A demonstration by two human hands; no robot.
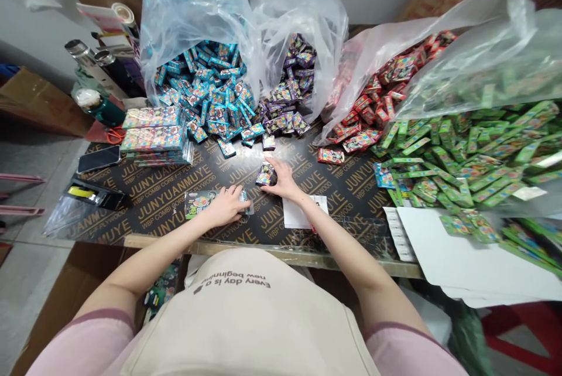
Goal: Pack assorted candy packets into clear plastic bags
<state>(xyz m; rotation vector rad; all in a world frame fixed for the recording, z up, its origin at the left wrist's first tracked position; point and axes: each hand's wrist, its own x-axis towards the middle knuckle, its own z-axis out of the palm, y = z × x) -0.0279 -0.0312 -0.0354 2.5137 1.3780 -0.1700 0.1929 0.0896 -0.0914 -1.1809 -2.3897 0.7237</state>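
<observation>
My right hand point(284, 181) has its thumb and index finger at opposite edges of a small purple printed box point(264, 174) on the table. Another purple box point(268, 142) lies just beyond it. On the left, my left hand point(228, 206) rests with spread fingers over a flat printed plastic packet point(196, 204), whose middle it hides. A bit of blue shows by those fingertips, too covered to name. Under my right wrist lies a white sheet point(296, 215). A red box point(331, 156) sits farther right.
Clear bags spill blue boxes point(215, 98), purple boxes point(287, 95), red boxes point(373, 98) and green boxes point(443, 147) along the back and right. At left are stacked printed packs point(151, 136), a phone point(99, 158), a tape dispenser point(94, 193) and flasks point(109, 65). White sheets point(432, 247) overhang the right edge.
</observation>
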